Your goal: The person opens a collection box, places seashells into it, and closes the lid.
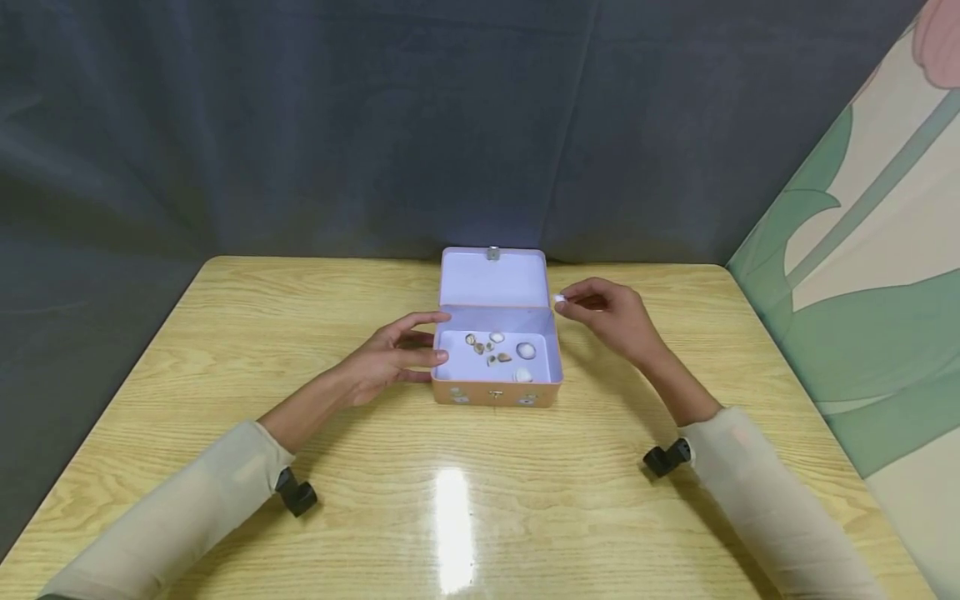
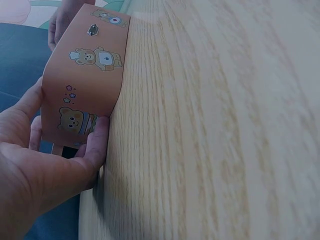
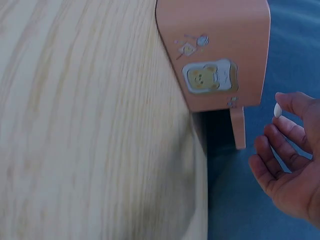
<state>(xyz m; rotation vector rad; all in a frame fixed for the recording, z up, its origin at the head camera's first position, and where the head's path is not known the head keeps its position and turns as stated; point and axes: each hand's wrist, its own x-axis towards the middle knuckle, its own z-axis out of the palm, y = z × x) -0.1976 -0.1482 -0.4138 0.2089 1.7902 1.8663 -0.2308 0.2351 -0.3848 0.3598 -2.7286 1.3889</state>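
An orange tin box (image 1: 468, 393) with a pale lilac inside stands on the table, its lid (image 1: 495, 279) raised at the back. Several small shells (image 1: 526, 351), white and brown, lie spread over its floor. At the box's left end my left hand (image 1: 386, 360) grips the wall, with fingertips over the rim; the left wrist view shows this hand (image 2: 47, 160) around the corner printed with a bear. My right hand (image 1: 611, 317) is raised beside the back right corner. Between thumb and forefinger it pinches a small white shell (image 3: 278, 110), outside the box.
The box stands toward the far side of the wooden table (image 1: 337, 517). Behind the table hangs a dark curtain (image 1: 375, 125). A wall with a painted plant pattern (image 1: 892, 333) borders the right side. A metal latch (image 1: 493, 253) sits on the lid's upper edge.
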